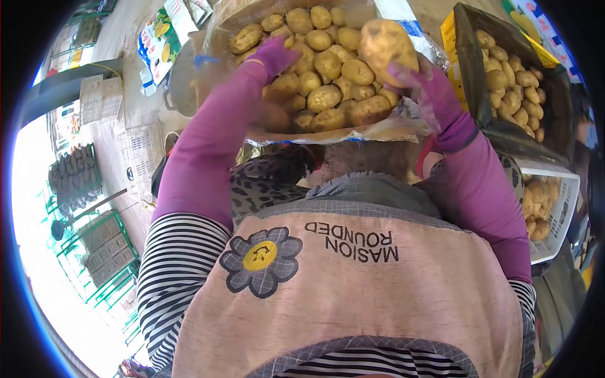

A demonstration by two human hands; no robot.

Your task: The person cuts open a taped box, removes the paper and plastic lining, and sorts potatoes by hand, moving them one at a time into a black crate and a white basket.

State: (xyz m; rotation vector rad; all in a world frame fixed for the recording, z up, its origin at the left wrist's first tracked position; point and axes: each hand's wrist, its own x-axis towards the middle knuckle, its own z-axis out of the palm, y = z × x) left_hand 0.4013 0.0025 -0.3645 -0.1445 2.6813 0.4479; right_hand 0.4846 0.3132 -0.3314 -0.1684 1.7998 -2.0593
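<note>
A cardboard box (328, 137) lined with clear plastic stands in front of me, filled with yellow-brown potatoes (324, 97). My right hand (435, 94), in a purple glove, grips a large potato (387, 50) and holds it above the box's right side. The thumb lies against the potato's lower end; the other fingers are mostly behind it. At the box's left side, my purple-gloved left hand (276, 58) reaches down among the potatoes. Its fingers curl round a small potato (288, 41), which they partly hide.
To the right, a yellow crate (449, 57) with a dark liner holds more potatoes (513, 85). Below it stands a white plastic crate (561, 220) of potatoes. Printed packaging (161, 41) lies at the upper left, and a pale crate (140, 157) stands on the floor.
</note>
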